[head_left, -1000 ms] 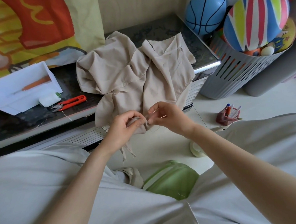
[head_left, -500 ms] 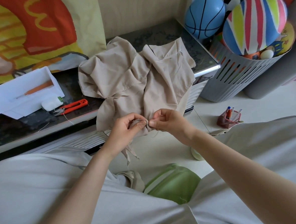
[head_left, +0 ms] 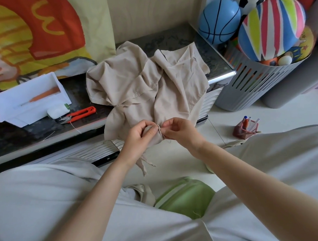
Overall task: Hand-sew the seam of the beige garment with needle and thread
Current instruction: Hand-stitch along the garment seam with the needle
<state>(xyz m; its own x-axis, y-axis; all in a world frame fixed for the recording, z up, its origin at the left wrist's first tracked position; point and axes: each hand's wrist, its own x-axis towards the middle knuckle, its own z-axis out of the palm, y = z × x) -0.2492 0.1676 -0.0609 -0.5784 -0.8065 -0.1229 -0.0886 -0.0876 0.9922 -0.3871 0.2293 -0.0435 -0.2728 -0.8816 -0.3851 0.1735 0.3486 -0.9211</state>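
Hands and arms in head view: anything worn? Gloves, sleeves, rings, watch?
Nothing worn. Left hand and right hand are bare: no gloves, rings or watch visible. Left forearm and right forearm are uncovered to the frame edge; no sleeve shows.

The right hand (head_left: 179, 131) has closed in on the left hand (head_left: 139, 138): a second ago a small gap lay between their fingertips, now they meet at the pinched fold of the garment (head_left: 147, 87). The needle, seen then beside the right fingers, is hidden.
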